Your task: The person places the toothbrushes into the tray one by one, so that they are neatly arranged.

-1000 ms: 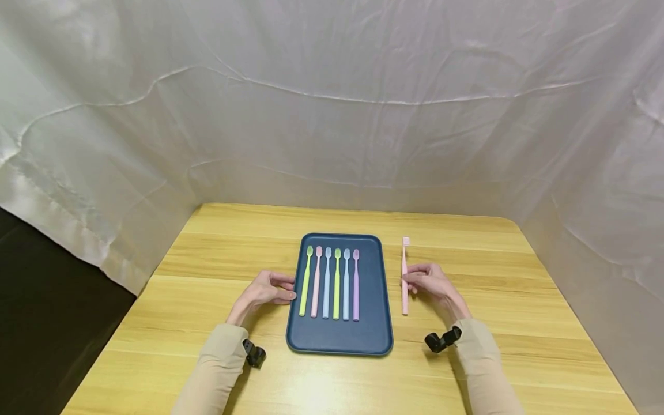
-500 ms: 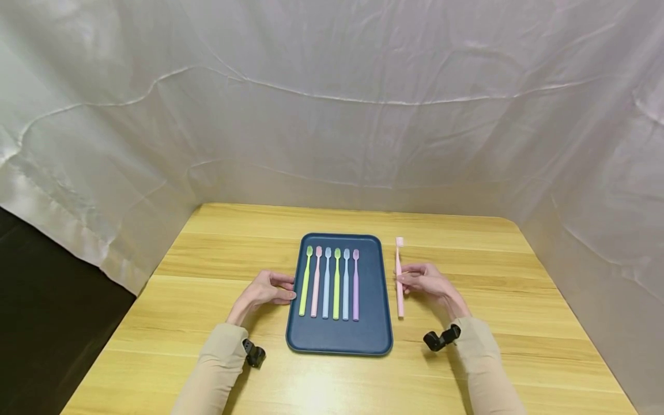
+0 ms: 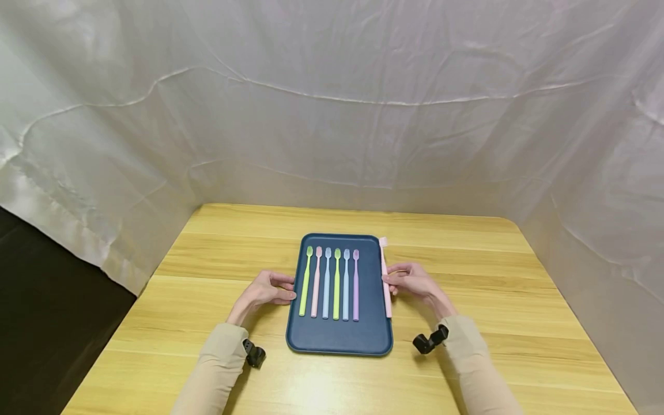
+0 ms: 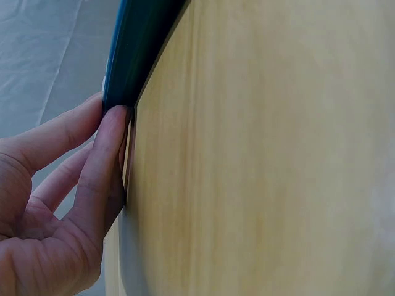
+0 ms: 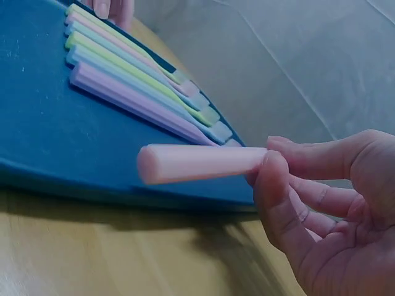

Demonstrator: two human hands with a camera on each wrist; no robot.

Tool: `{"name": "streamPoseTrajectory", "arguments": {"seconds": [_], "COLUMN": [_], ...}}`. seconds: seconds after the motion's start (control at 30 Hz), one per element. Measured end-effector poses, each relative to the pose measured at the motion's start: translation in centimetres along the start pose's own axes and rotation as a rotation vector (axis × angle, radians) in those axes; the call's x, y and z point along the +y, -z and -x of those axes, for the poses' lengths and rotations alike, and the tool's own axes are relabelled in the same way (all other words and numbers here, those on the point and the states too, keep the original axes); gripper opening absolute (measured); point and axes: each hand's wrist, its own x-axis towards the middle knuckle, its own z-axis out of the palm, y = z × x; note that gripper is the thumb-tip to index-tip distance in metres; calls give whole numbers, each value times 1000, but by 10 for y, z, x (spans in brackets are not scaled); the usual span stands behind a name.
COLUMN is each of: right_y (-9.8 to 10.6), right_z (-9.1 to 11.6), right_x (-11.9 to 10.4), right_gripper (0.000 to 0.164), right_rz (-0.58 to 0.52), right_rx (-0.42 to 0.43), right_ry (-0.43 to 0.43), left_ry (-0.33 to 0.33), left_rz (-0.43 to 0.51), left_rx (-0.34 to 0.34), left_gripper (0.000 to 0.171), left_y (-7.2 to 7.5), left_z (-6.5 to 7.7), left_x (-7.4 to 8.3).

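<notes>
A dark blue tray bears a row of toothbrushes lying side by side: green, pink and blue ones, with a purple toothbrush rightmost. My left hand holds the tray's left rim, its thumb and index finger at the edge in the left wrist view. Between thumb and fingertips, my right hand pinches a pink toothbrush by its handle. That brush overlaps the tray's right rim in the head view, bristle end away from me. In the right wrist view its handle end points toward the camera's left.
The tray lies on a light wooden table. A pale grey curtain hangs behind and on both sides. Each wrist carries a small black camera, such as the right wrist camera.
My right hand has moved left with the pink toothbrush, from beside the tray to over its right rim. The left hand and the tray have stayed in place.
</notes>
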Motion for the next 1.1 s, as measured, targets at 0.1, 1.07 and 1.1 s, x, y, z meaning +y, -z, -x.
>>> {"name": "streamPoseTrajectory", "arguments": {"seconds": [0.1, 1.07, 1.1], "right_y": [-6, -45, -46], "right_z": [-3, -15, -15], "right_x": [1, -2, -3], "right_gripper": [30, 24, 23], "right_rz": [8, 323, 338], "right_rx": [16, 234, 241], "right_ry": [-4, -54, -55], "left_ry": [0, 6, 4], "left_rz": [-2, 5, 4], "left_rx": [3, 12, 9], "left_gripper": [55, 55, 55], "left_y": [0, -1, -1], "left_z": [0, 1, 1], "left_x": [0, 0, 0]}}
